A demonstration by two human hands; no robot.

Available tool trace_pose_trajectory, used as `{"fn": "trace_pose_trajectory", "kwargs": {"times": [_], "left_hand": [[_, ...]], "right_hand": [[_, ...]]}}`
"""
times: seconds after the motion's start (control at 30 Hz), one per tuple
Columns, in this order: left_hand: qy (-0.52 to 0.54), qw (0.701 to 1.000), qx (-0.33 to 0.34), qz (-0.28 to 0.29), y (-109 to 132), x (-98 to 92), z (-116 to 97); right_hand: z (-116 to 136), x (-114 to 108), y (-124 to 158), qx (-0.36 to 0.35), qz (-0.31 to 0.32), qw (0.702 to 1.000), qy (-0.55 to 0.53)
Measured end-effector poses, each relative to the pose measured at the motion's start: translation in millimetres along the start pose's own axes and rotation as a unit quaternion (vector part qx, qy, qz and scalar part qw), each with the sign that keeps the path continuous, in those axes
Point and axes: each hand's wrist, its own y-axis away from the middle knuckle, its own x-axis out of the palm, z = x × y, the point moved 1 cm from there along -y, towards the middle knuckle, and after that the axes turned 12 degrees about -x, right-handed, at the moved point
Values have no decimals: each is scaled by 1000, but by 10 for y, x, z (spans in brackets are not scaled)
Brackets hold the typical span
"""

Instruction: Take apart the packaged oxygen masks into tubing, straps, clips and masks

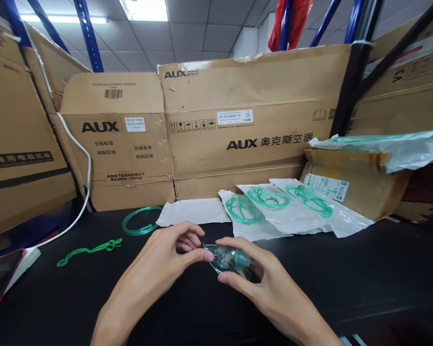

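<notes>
A clear, green-tinted nebulizer mask [222, 257] is held low over the black table, lying roughly sideways. My right hand [258, 269] grips it from the right, thumb below and fingers above, partly covering the medicine cup end. At the mask's narrow left tip, my left hand [176, 250] has its thumb pressed to the edge with its fingers curled behind. Exactly what those fingertips pinch there is partly hidden. Left of the hands lie a green elastic strap [90, 250], knotted at one end, and a coil of green tubing [140, 222].
White packets with green tubing [243, 211] lie overlapping at the back right, beside a flat white packet [193, 211]. Another bagged piece rests on a small carton [357, 180]. Large cardboard boxes [252, 96] wall the back. A phone [3, 274] and white cable [88, 168] are at left.
</notes>
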Motion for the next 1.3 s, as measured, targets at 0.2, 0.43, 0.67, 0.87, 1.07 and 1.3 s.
{"fn": "trace_pose_trajectory", "kwargs": {"times": [0.2,0.43,0.67,0.87,1.07,1.3], "left_hand": [[-33,999,-15,-16,51,9,-116],[-81,996,19,-37,100,13,-154],[-55,998,27,8,75,43,-109],[-31,999,-44,2,95,79,-176],[-48,997,-39,-48,143,148,-249],[-14,997,44,-60,152,193,-290]], "right_hand": [[42,-9,-25,-1,-2,1000,5],[28,-15,-9,11,8,1000,-18],[47,-7,5,12,14,999,-46],[15,35,7,24,-49,996,-66],[-11,98,0,-24,-74,996,-52],[70,152,-37,-8,-106,981,-162]]}}
